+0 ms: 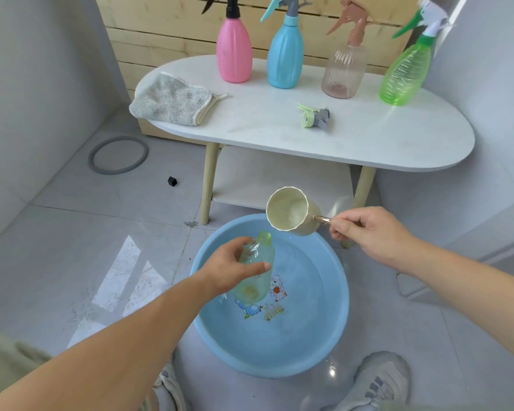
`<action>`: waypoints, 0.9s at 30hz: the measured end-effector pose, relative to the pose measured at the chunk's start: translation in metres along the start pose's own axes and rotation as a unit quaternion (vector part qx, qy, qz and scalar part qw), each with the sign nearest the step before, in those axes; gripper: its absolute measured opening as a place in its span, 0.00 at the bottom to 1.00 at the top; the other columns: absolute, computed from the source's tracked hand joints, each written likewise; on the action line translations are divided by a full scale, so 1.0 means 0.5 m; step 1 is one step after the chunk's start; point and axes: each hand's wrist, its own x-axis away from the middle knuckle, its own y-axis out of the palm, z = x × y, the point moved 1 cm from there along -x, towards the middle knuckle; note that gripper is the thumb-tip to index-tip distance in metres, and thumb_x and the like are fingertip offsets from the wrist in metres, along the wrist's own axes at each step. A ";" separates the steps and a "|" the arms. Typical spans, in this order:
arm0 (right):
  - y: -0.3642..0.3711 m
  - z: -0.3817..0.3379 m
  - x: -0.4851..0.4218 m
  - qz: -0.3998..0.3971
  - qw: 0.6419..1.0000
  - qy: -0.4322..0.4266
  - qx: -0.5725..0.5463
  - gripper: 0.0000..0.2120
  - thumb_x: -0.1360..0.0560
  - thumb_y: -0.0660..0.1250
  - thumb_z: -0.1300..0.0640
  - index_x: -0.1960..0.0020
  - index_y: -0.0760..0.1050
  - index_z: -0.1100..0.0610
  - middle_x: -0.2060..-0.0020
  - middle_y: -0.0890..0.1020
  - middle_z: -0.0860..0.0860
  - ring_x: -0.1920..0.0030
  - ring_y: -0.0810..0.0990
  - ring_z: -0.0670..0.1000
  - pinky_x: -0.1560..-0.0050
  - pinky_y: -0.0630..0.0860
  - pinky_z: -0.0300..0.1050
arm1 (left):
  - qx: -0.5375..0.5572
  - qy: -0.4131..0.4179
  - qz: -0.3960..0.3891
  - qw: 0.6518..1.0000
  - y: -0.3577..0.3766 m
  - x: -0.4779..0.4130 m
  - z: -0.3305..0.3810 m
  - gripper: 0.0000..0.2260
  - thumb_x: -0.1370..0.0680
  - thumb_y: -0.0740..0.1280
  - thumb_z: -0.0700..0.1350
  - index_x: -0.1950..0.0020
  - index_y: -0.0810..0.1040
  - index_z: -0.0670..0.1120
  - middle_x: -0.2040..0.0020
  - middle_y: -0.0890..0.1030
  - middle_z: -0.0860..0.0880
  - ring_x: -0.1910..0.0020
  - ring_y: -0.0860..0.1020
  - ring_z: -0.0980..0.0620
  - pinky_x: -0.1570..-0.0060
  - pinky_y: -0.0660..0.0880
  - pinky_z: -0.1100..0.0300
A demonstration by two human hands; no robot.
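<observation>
Head view: left hand (232,268) grips bottle (257,271) over basin (279,369); right hand (368,232) pinches scoop handle (322,219) above rim.

Wide bare floor (72,247) opens left of the blue basin (279,360), broken only by a grey ring (116,172) and a small black cap (172,181). Just behind the basin the desk (383,137) and its legs (209,185) block the way forward; spray bottles (285,54) line the desk's far edge

Table (368,134): spray bottles (234,51), cloth (169,100), trigger head (314,115); floor (72,232): basin (343,307).
</observation>
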 end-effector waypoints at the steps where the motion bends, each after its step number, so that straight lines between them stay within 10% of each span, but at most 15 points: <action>1: -0.001 -0.006 0.005 0.005 1.000 -0.005 0.010 0.10 0.21 0.67 0.53 0.59 0.84 0.50 0.61 0.86 0.46 0.54 0.82 0.51 0.46 0.76 0.46 | 0.001 0.002 -0.001 1.000 0.002 0.003 0.004 0.29 0.32 0.82 0.55 0.34 0.78 0.55 0.42 0.85 0.53 0.44 0.84 0.56 0.39 0.80 0.54; 7: 0.001 -0.031 0.014 0.018 0.997 -0.050 0.048 0.12 0.21 0.67 0.55 0.63 0.82 0.48 0.65 0.83 0.48 0.68 0.72 0.40 0.65 0.67 0.30 | 0.010 0.016 0.002 1.000 0.006 0.010 0.024 0.26 0.29 0.81 0.51 0.33 0.77 0.54 0.43 0.84 0.53 0.44 0.83 0.56 0.41 0.80 0.58; 27: 0.006 -0.047 -0.007 0.030 0.990 -0.109 0.090 0.13 0.22 0.67 0.54 0.63 0.78 0.40 0.63 0.79 0.46 0.65 0.73 0.42 0.64 0.66 0.30 | 0.054 0.014 0.011 0.998 0.004 0.005 0.018 0.23 0.28 0.80 0.49 0.35 0.79 0.53 0.45 0.86 0.53 0.47 0.84 0.57 0.42 0.80 0.58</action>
